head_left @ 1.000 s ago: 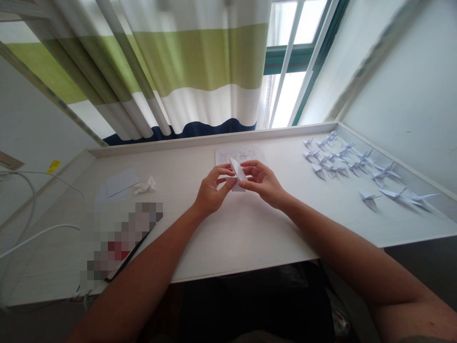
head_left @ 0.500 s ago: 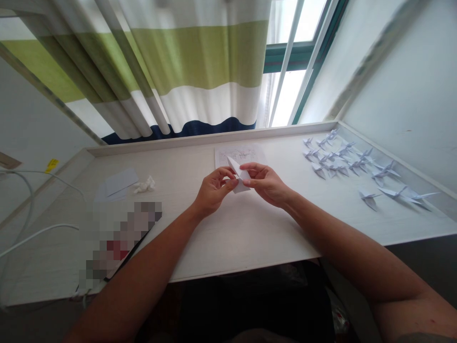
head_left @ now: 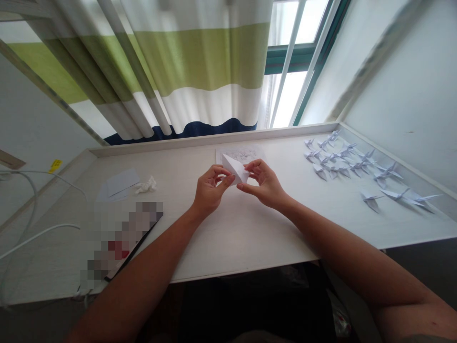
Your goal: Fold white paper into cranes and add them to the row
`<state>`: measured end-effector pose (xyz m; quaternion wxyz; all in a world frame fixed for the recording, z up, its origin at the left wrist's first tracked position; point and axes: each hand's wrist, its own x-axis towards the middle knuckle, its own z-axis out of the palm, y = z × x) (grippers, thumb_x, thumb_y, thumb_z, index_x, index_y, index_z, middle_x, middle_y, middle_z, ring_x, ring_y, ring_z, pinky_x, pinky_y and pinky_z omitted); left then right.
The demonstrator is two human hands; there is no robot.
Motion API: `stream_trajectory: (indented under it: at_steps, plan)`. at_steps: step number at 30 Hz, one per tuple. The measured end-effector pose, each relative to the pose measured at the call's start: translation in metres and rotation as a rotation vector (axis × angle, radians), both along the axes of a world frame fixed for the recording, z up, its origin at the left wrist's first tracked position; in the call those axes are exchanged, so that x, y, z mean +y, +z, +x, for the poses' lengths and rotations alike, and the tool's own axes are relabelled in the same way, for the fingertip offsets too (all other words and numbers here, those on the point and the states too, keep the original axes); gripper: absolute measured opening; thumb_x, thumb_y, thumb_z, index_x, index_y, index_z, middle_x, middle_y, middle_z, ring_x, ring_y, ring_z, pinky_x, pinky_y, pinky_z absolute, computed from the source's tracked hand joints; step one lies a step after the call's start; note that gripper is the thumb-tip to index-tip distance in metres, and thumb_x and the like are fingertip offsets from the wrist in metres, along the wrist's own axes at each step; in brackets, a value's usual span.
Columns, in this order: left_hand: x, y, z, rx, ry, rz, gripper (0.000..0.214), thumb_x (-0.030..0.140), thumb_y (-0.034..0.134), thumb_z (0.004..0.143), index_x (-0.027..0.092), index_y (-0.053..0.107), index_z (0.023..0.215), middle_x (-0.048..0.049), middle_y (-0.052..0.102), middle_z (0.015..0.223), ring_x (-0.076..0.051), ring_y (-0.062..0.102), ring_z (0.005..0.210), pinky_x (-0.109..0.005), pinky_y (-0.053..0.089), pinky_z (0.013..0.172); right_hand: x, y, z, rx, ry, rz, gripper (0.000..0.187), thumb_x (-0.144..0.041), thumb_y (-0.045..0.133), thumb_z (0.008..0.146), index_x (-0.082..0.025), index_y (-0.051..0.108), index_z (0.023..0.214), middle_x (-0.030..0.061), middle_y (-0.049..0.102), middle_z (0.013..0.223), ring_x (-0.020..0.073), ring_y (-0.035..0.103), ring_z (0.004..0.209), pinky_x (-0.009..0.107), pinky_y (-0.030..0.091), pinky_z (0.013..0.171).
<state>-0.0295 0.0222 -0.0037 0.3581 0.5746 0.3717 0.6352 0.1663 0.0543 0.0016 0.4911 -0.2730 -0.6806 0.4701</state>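
Note:
A folded piece of white paper [head_left: 236, 169] with a pointed upper left corner is held above the middle of the white table. My left hand [head_left: 211, 188] pinches its lower left edge between thumb and fingers. On the other side, my right hand [head_left: 264, 183] has its thumb at the paper's lower corner and its fingertips at the right edge. The fingers behind the paper are partly hidden. Just beyond my hands lies a flat printed sheet [head_left: 238, 153], partly covered by the folded paper.
Several folded paper cranes [head_left: 348, 151] stand at the table's right side. To the left are flat white paper sheets [head_left: 123, 182], a crumpled tissue [head_left: 146, 185], a blurred flat item [head_left: 130, 238] and white cables [head_left: 35, 242]. A raised rim [head_left: 200, 141] runs along the table's back.
The folded paper has turned and now shows a broader triangular face. My right fingers have shifted from its front to its right edge and lower corner. My left hand keeps its pinch.

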Motion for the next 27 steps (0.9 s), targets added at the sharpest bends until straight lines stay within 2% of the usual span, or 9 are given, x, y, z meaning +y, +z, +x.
stream_trajectory:
  at_steps: [2, 6, 12, 14, 17, 19, 22, 27]
  plan:
    - [0.0, 0.0, 0.0, -0.002, 0.003, 0.0, 0.037, 0.051, 0.091, 0.081, 0.022, 0.071, 0.085, -0.0047, 0.073, 0.102, -0.02, 0.069, 0.098, -0.034, 0.056, 0.083, 0.0, -0.001, 0.0, -0.034, -0.025, 0.061, 0.039, -0.044, 0.093, 0.079, -0.028, 0.063, 0.098, 0.0048, 0.074, 0.117, 0.0272, 0.068, 0.117, 0.054, 0.053, 0.111]
    - [0.0, 0.001, 0.0, 0.003, -0.004, 0.032, 0.036, 0.051, 0.09, 0.083, 0.022, 0.07, 0.087, -0.0046, 0.073, 0.101, -0.02, 0.07, 0.099, -0.033, 0.058, 0.082, -0.004, 0.002, 0.001, -0.102, -0.037, 0.136, 0.031, -0.043, 0.089, 0.084, -0.028, 0.068, 0.103, 0.0065, 0.076, 0.117, 0.0299, 0.069, 0.117, 0.059, 0.052, 0.113]
    - [-0.001, 0.0, -0.001, -0.026, -0.058, 0.01, 0.037, 0.042, 0.093, 0.081, 0.025, 0.073, 0.108, -0.0044, 0.077, 0.106, -0.02, 0.074, 0.1, -0.033, 0.061, 0.083, -0.007, 0.005, 0.001, -0.079, 0.006, 0.129, 0.022, -0.041, 0.085, 0.089, -0.03, 0.076, 0.106, 0.0074, 0.076, 0.123, 0.0301, 0.068, 0.121, 0.057, 0.053, 0.113]
    - [-0.001, 0.0, -0.001, -0.038, -0.082, 0.025, 0.042, 0.038, 0.094, 0.081, 0.026, 0.073, 0.114, -0.0044, 0.077, 0.109, -0.02, 0.076, 0.103, -0.033, 0.062, 0.085, -0.006, 0.005, 0.002, -0.028, 0.022, 0.083, 0.023, -0.043, 0.085, 0.089, -0.029, 0.077, 0.105, 0.007, 0.076, 0.121, 0.029, 0.068, 0.12, 0.054, 0.053, 0.111]
    - [0.0, 0.001, -0.002, -0.048, -0.112, 0.012, 0.045, 0.035, 0.094, 0.081, 0.027, 0.073, 0.119, -0.0051, 0.078, 0.112, -0.022, 0.076, 0.108, -0.034, 0.065, 0.086, -0.002, 0.006, 0.002, 0.091, 0.043, -0.072, 0.027, -0.049, 0.087, 0.087, -0.028, 0.077, 0.1, 0.0056, 0.077, 0.11, 0.0264, 0.071, 0.109, 0.048, 0.058, 0.099]
    - [-0.001, 0.001, -0.002, -0.049, -0.118, -0.005, 0.046, 0.036, 0.094, 0.081, 0.027, 0.073, 0.12, -0.0059, 0.078, 0.116, -0.024, 0.076, 0.111, -0.036, 0.066, 0.087, 0.0, 0.007, 0.002, 0.156, 0.064, -0.179, 0.032, -0.05, 0.091, 0.081, -0.027, 0.077, 0.098, 0.0042, 0.078, 0.103, 0.0241, 0.071, 0.101, 0.043, 0.059, 0.091]
    - [-0.002, 0.001, -0.003, -0.032, -0.115, -0.017, 0.045, 0.036, 0.095, 0.079, 0.026, 0.074, 0.118, -0.0072, 0.078, 0.121, -0.025, 0.075, 0.115, -0.04, 0.065, 0.094, 0.002, 0.008, 0.002, 0.21, 0.122, -0.308, 0.036, -0.046, 0.097, 0.073, -0.027, 0.076, 0.095, 0.0026, 0.078, 0.098, 0.0211, 0.07, 0.092, 0.04, 0.059, 0.087]
    - [-0.004, 0.005, -0.002, -0.034, -0.121, -0.023, 0.035, 0.031, 0.094, 0.079, 0.024, 0.079, 0.111, -0.0078, 0.078, 0.122, -0.025, 0.074, 0.117, -0.04, 0.064, 0.097, 0.002, 0.01, 0.002, 0.252, 0.172, -0.387, 0.037, -0.042, 0.099, 0.07, -0.026, 0.075, 0.093, 0.0013, 0.078, 0.095, 0.0185, 0.07, 0.086, 0.038, 0.059, 0.084]
